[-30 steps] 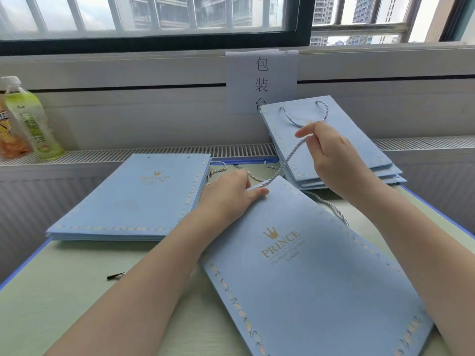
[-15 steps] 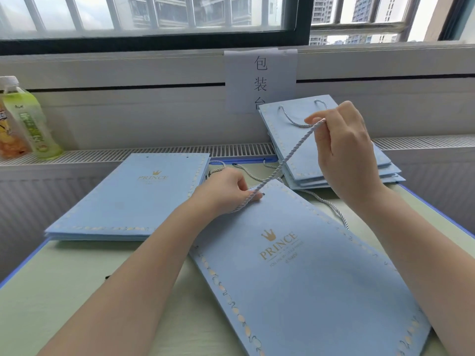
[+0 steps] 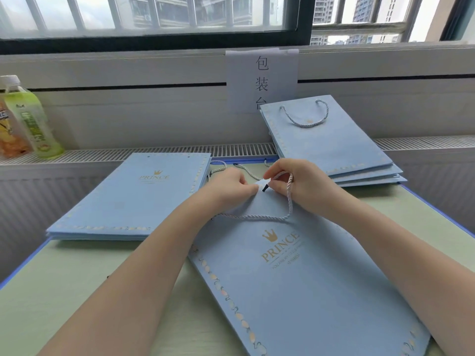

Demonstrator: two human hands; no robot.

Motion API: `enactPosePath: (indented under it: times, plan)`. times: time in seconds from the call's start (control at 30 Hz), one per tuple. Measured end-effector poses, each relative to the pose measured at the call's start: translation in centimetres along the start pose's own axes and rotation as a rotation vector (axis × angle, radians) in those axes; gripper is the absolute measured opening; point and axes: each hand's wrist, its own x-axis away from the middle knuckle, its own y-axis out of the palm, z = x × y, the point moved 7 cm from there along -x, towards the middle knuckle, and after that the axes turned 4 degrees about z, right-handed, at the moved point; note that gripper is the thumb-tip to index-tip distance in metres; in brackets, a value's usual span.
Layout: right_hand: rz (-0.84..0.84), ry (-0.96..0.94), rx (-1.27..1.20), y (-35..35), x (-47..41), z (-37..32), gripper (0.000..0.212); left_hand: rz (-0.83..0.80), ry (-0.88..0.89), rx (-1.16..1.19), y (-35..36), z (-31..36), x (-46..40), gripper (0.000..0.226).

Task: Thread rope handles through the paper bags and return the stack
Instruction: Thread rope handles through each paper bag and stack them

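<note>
A flat light-blue paper bag [image 3: 303,291] with a gold PRINCE print lies slanted in front of me. My left hand [image 3: 226,187] pinches its top edge. My right hand [image 3: 300,183] holds the black-tipped end of a pale twisted rope handle [image 3: 257,217], and the tip sits close to the left fingers at the bag's top. The rope loops down across the bag's face. A stack of bags without handles [image 3: 133,196] lies at the left. A stack of bags with rope handles [image 3: 331,142] leans at the back right.
Loose ropes [image 3: 218,167] lie between the two stacks at the table's far edge. Two drink bottles [image 3: 30,122] stand on the ledge at the far left. A paper sign [image 3: 262,78] hangs on the wall behind. The green table [image 3: 64,291] has a blue rim.
My right hand came down from its raised position, bringing the rope's end to the bag's top edge beside my left hand. The taut rope now lies slack in a loop on the bag.
</note>
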Motion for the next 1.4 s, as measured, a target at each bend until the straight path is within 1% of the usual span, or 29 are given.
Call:
enactPosePath:
  times: [0.1,0.2,0.37,0.5,0.67,0.73,0.83,0.9,0.97,1.13,1.27,1.4]
  plan:
    - [0.024,-0.135,0.12,0.4,0.2,-1.0,0.01,0.014,0.021,0.028,-0.1,-0.1,0.0,0.018]
    - [0.022,-0.205,0.192,0.6,0.2,-1.5,0.009,0.027,0.043,0.051,-0.1,-0.1,-0.1,0.016]
    - [0.019,-0.226,0.205,0.7,0.3,-1.8,0.008,0.056,0.059,0.121,-0.5,0.0,0.0,0.014]
    - [0.024,-0.199,0.172,0.6,0.3,-1.9,0.007,0.025,-0.005,0.28,-0.9,-0.1,0.2,0.022]
    - [0.013,-0.173,0.116,0.6,0.3,-2.0,0.004,-0.083,-0.171,0.467,-0.7,-1.3,0.3,0.013]
    - [0.017,-0.174,0.076,0.5,0.3,-2.1,0.004,-0.139,-0.23,0.588,-0.5,-2.0,0.4,0.021]
    - [0.017,-0.172,0.038,0.3,0.3,-2.2,0.006,-0.257,-0.216,0.684,-0.1,-2.2,0.4,0.038]
    - [0.002,-0.157,0.017,0.3,0.3,-2.1,0.008,-0.33,-0.192,0.695,0.3,-2.2,0.5,0.043]
    - [-0.017,-0.145,-0.008,0.4,0.4,-1.8,0.009,-0.376,-0.206,0.716,0.4,-2.2,0.7,0.042]
    - [-0.046,-0.131,-0.09,0.4,0.4,-1.9,0.007,-0.43,-0.268,0.855,0.5,-1.6,1.5,0.031]
    - [-0.06,-0.14,-0.119,0.3,0.4,-2.2,0.008,-0.426,-0.274,0.834,0.7,-2.2,1.1,0.027]
    - [-0.07,-0.127,-0.145,0.6,0.4,-2.2,0.01,-0.387,-0.272,0.689,0.5,-2.9,0.7,0.03]
